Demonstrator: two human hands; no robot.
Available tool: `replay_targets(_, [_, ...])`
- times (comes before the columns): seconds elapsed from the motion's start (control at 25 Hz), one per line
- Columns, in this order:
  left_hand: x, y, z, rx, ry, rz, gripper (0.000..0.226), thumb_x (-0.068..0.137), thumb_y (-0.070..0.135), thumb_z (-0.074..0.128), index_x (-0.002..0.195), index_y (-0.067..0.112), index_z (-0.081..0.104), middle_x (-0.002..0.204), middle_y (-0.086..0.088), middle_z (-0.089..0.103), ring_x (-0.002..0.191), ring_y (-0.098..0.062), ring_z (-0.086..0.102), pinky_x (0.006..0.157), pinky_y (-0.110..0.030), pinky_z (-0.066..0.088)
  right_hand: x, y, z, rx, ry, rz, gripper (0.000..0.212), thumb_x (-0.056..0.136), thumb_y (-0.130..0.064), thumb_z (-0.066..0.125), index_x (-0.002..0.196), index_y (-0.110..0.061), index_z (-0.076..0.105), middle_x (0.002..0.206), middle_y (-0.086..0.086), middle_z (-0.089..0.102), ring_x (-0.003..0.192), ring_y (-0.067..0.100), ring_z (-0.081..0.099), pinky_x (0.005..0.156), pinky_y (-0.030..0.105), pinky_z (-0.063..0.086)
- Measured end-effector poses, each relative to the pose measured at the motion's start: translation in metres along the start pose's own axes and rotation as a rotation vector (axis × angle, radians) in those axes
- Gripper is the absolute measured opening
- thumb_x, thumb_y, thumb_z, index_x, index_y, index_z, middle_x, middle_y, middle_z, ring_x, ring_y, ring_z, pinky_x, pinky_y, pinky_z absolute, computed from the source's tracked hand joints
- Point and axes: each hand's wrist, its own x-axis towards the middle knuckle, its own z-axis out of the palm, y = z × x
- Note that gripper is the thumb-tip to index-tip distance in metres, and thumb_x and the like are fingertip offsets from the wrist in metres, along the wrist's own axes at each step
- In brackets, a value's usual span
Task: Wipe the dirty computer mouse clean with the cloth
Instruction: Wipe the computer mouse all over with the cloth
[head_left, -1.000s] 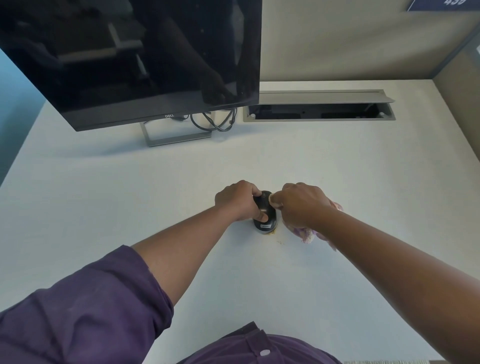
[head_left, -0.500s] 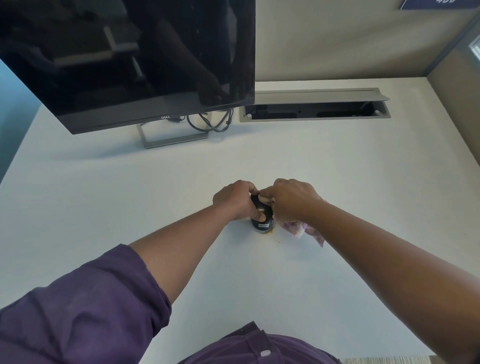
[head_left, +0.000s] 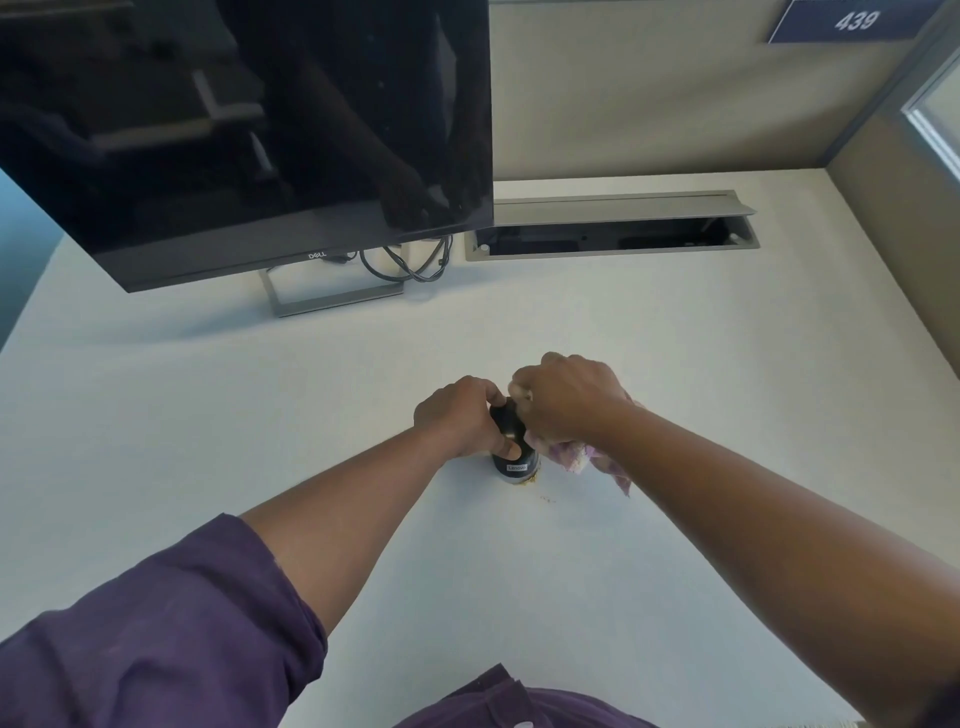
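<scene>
Black, smooth plastic — the computer mouse (head_left: 511, 441) sits on the pale counter (head_left: 675, 364) near its middle, its rounded back toward the camera with a small label on the lower end. The left hand (head_left: 460, 415) grips it from the left, thumb and fingers (head_left: 511, 448) curled round its flanks; that looks meant to pin the slick shell so it cannot skid while it is rubbed. The right hand (head_left: 566, 400) is bunched round the cloth (head_left: 576, 457), a soft pinkish, crumpled rag whose loose tail hangs out below the wrist, and presses the wad against the top right of the mouse. Gathering the fabric into a pad probably gives firmer pressure on the curved surface than a flat sheet would.

A few brownish crumbs (head_left: 545, 500) lie on the counter just beside the mouse's near end, so some dirt seems to have come off or been spilt there. Behind, well apart, stand a glossy dark monitor (head_left: 249, 135) on a thin metal foot, coiled cables (head_left: 405, 265), and a cable tray (head_left: 613, 228) with its grey lid raised.
</scene>
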Motion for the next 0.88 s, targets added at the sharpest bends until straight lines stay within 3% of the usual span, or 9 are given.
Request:
replay_targets(0.16, [-0.001, 0.001, 0.000, -0.014, -0.004, -0.002, 0.074, 0.048, 0.055, 0.093, 0.114, 0.040, 0.064, 0.088, 0.023, 0.062, 0.088, -0.012, 0.065, 0.060, -0.026, 0.039, 0.003, -0.009, 0.019, 0.015, 0.041, -0.018, 0.019, 0.100, -0.037, 0.045, 0.115, -0.026, 0.050, 0.100, 0.000, 0.054, 0.087, 0.028, 0.053, 0.069, 0.039, 0.037])
replay_targets(0.32, [-0.001, 0.001, -0.001, -0.009, -0.006, -0.009, 0.079, 0.046, 0.054, 0.094, 0.118, 0.042, 0.063, 0.094, 0.021, 0.062, 0.091, -0.014, 0.064, 0.060, -0.026, 0.038, 0.005, -0.004, 0.023, 0.063, 0.062, -0.001, 0.019, 0.103, -0.037, 0.041, 0.111, -0.031, 0.057, 0.093, -0.003, 0.049, 0.086, 0.026, 0.051, 0.068, 0.037, 0.035])
replay_targets(0.48, [0.000, 0.001, -0.001, 0.000, -0.006, -0.024, 0.083, 0.045, 0.056, 0.094, 0.121, 0.043, 0.064, 0.102, 0.018, 0.063, 0.094, -0.014, 0.062, 0.062, -0.027, 0.038, 0.008, -0.001, 0.017, 0.033, 0.042, -0.014, 0.019, 0.098, -0.034, 0.048, 0.106, -0.036, 0.066, 0.098, -0.003, 0.056, 0.087, 0.024, 0.054, 0.068, 0.036, 0.038])
replay_targets(0.6, [0.001, 0.000, 0.000, -0.004, -0.004, -0.022, 0.085, 0.045, 0.056, 0.094, 0.123, 0.042, 0.064, 0.104, 0.017, 0.062, 0.094, -0.015, 0.061, 0.062, -0.027, 0.037, 0.002, 0.008, 0.016, 0.004, 0.032, -0.028, 0.015, 0.094, -0.029, 0.054, 0.098, -0.036, 0.066, 0.091, -0.007, 0.052, 0.086, 0.023, 0.057, 0.064, 0.033, 0.037])
replay_targets(0.88, [0.000, 0.000, 0.000, 0.009, -0.003, -0.013, 0.084, 0.047, 0.057, 0.094, 0.123, 0.041, 0.063, 0.104, 0.016, 0.061, 0.093, -0.016, 0.061, 0.059, -0.026, 0.035, 0.004, 0.010, 0.007, 0.100, 0.125, -0.076, 0.024, 0.097, -0.033, 0.046, 0.077, -0.038, 0.058, 0.087, -0.009, 0.049, 0.079, 0.021, 0.057, 0.055, 0.030, 0.031])
